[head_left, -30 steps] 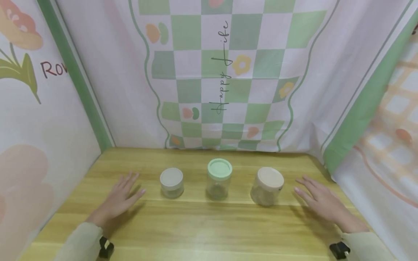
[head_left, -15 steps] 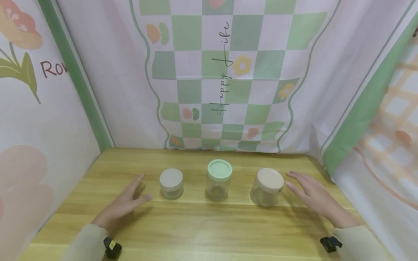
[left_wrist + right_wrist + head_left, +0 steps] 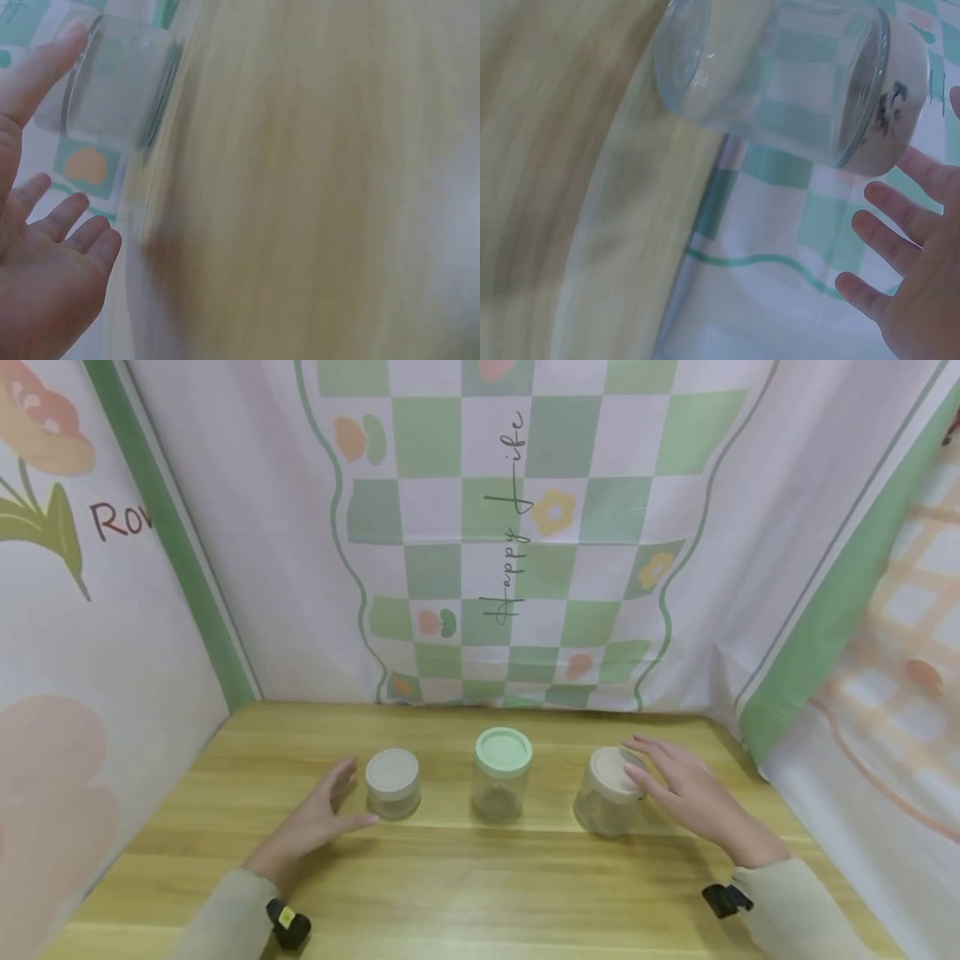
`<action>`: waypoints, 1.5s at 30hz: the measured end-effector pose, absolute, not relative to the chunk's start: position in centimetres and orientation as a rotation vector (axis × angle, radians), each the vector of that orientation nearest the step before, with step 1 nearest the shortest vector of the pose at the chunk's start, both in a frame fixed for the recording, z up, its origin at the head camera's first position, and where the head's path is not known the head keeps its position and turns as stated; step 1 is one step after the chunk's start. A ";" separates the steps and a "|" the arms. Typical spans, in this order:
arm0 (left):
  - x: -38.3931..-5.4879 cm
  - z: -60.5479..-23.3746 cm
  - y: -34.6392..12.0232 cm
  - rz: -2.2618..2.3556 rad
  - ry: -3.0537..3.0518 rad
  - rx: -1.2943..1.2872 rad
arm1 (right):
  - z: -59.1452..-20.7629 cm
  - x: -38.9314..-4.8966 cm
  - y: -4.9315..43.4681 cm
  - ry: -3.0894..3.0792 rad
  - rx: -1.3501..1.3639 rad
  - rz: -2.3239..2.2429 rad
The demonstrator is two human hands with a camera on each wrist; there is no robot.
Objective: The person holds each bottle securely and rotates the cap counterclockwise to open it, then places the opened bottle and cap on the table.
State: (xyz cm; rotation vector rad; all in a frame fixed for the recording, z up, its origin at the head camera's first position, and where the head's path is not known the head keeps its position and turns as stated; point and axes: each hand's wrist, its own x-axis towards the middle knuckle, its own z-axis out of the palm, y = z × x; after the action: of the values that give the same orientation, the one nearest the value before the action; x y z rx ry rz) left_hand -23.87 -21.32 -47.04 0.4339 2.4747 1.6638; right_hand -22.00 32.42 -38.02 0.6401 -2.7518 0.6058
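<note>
Three lidded clear jars stand upright in a row on the wooden table (image 3: pixel 465 893). The short jar with a whitish lid (image 3: pixel 393 785) is on the left, and my left hand (image 3: pixel 311 818) is beside it, fingers spread and thumb out, apparently not gripping it. In the middle is a taller jar with a mint-green lid (image 3: pixel 501 777), with neither hand near it. At the right, my right hand (image 3: pixel 686 789) reaches over the edge of the jar with a cream lid (image 3: pixel 603 810). The right wrist view shows its fingers (image 3: pixel 900 210) extended beside that lid; contact is unclear.
A white cloth with green checks (image 3: pixel 495 552) hangs behind the table. Printed cloths also hang at the left (image 3: pixel 60 635) and right (image 3: pixel 885 693) sides. A dark band is on each wrist.
Both hands have moved inward: the left one to the short jar, the right one from beside the cream-lidded jar to over its lid. The jars stay in place.
</note>
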 end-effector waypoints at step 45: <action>-25.3 -46.8 -17.3 1.819 2.407 0.262 | -35.0 -25.0 15.2 -2.688 1.048 0.676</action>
State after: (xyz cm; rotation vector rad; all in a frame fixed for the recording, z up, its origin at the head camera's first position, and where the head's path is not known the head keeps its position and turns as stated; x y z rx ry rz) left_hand -25.26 -17.34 -46.81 0.2622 2.4066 1.8187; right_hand -24.99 15.16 -34.97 1.0475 -2.6882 0.6755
